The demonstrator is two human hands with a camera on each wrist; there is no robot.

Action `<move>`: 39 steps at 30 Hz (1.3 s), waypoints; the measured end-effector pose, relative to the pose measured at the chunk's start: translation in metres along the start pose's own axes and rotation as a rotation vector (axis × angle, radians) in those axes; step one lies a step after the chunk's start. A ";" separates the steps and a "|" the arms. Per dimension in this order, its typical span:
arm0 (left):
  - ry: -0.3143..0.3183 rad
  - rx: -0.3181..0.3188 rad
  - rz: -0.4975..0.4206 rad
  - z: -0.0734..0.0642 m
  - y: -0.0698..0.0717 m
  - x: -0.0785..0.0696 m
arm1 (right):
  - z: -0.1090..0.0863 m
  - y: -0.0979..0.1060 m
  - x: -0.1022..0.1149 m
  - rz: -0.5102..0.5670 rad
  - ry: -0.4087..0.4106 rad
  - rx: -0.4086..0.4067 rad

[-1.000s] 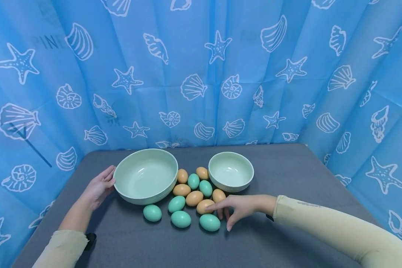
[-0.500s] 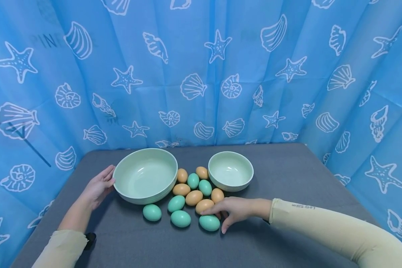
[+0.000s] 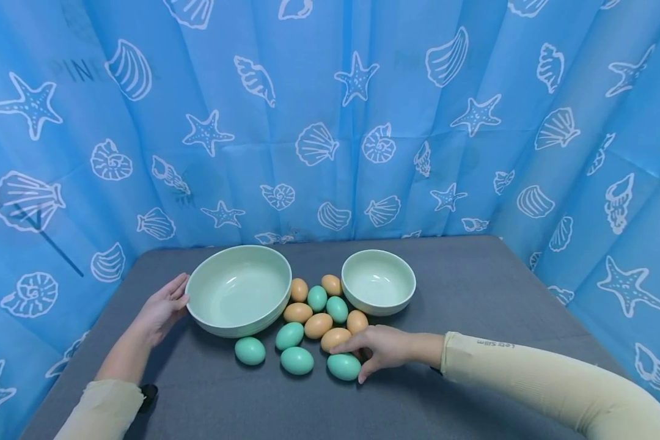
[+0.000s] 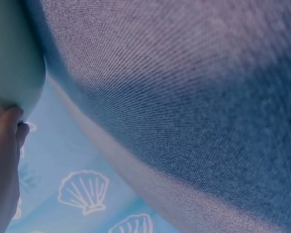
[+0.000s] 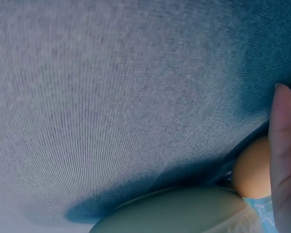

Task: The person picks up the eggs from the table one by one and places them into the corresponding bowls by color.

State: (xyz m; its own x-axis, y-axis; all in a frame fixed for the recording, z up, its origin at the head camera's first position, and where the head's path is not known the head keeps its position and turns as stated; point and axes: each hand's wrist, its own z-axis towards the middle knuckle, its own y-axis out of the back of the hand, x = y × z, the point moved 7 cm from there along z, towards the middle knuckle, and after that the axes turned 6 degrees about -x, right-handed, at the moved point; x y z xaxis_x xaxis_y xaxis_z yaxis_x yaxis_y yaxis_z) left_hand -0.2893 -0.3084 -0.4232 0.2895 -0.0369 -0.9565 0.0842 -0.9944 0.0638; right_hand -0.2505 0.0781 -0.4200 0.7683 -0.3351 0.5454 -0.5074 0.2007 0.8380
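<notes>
In the head view my left hand (image 3: 162,310) rests against the left side of a large pale green bowl (image 3: 236,293), fingers along its outer wall. The left wrist view shows the fingertips touching that wall. My right hand (image 3: 382,349) lies low over the front right of an egg cluster. Its index finger stretches between an orange egg (image 3: 335,340) and a green egg (image 3: 343,366), and its thumb is at the green egg's right end. Whether it presses the egg is unclear. Another orange egg (image 5: 252,167) sits beside straight fingers in the right wrist view.
A smaller pale green bowl (image 3: 379,281) stands behind the right hand, with no eggs in it. More orange and green eggs lie between the bowls, and one green egg (image 3: 250,351) sits in front of the large bowl. A blue shell-patterned curtain (image 3: 330,122) surrounds the grey table (image 3: 225,403).
My right hand has shifted slightly left and its thumb has come in to the front green egg's right end. The left hand and both bowls stay in place.
</notes>
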 end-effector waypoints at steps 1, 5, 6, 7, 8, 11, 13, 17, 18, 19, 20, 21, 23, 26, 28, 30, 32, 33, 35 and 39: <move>-0.005 -0.001 0.001 0.000 0.000 0.000 | 0.000 0.000 0.000 0.003 0.004 -0.001; -0.022 -0.005 0.013 0.001 -0.001 0.000 | -0.003 0.001 0.004 0.016 0.034 -0.007; -0.027 -0.003 0.016 0.001 -0.001 0.000 | -0.004 0.002 0.005 0.023 0.037 -0.007; -0.031 -0.002 0.018 0.001 -0.001 -0.001 | -0.004 0.002 0.005 0.028 0.040 -0.006; -0.030 0.000 0.020 0.001 -0.001 -0.001 | -0.005 0.003 0.005 0.039 0.040 -0.003; -0.025 0.009 0.022 0.000 -0.001 -0.001 | -0.007 0.003 0.005 0.069 0.031 0.013; -0.018 0.011 0.019 0.000 0.000 0.000 | -0.008 0.003 0.004 0.102 0.022 0.019; -0.009 -0.002 0.024 0.001 0.001 0.001 | -0.010 0.006 0.004 0.191 -0.011 0.024; -0.012 -0.002 0.023 0.001 0.001 0.001 | -0.010 0.007 0.004 0.214 -0.024 0.027; -0.013 -0.003 0.021 0.001 0.001 0.001 | -0.011 0.009 0.004 0.239 -0.039 0.032; -0.015 -0.004 0.022 0.001 0.000 0.001 | -0.011 0.010 0.004 0.265 -0.053 0.037; -0.018 -0.001 0.022 0.001 0.000 0.001 | -0.012 0.012 0.004 0.283 -0.066 0.039; -0.024 0.004 0.020 0.000 -0.001 0.000 | -0.012 0.016 0.004 0.317 -0.090 0.043; -0.024 0.004 0.031 -0.001 -0.002 -0.001 | -0.012 0.023 0.004 0.359 -0.110 0.032; -0.026 0.007 0.033 -0.001 -0.002 -0.002 | -0.011 0.027 0.004 0.382 -0.122 0.019; -0.024 0.005 0.036 -0.001 -0.002 -0.002 | -0.010 0.031 0.004 0.408 -0.138 0.003; -0.023 0.005 0.034 0.000 -0.002 -0.001 | -0.010 0.035 0.003 0.436 -0.157 -0.009; -0.021 0.002 0.037 0.000 -0.001 -0.001 | -0.009 0.036 0.003 0.452 -0.167 -0.011; -0.018 -0.004 0.037 0.000 -0.002 0.000 | -0.009 0.039 0.002 0.473 -0.176 -0.016; -0.024 -0.009 0.039 0.002 -0.003 0.000 | -0.007 0.043 0.000 0.496 -0.185 -0.037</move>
State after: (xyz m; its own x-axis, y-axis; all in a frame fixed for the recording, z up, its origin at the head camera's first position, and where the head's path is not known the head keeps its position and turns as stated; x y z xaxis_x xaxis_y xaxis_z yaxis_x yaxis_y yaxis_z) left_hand -0.2912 -0.3060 -0.4240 0.2702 -0.0782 -0.9596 0.0822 -0.9912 0.1040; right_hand -0.2695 0.0928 -0.3842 0.3561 -0.3478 0.8673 -0.7756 0.4076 0.4819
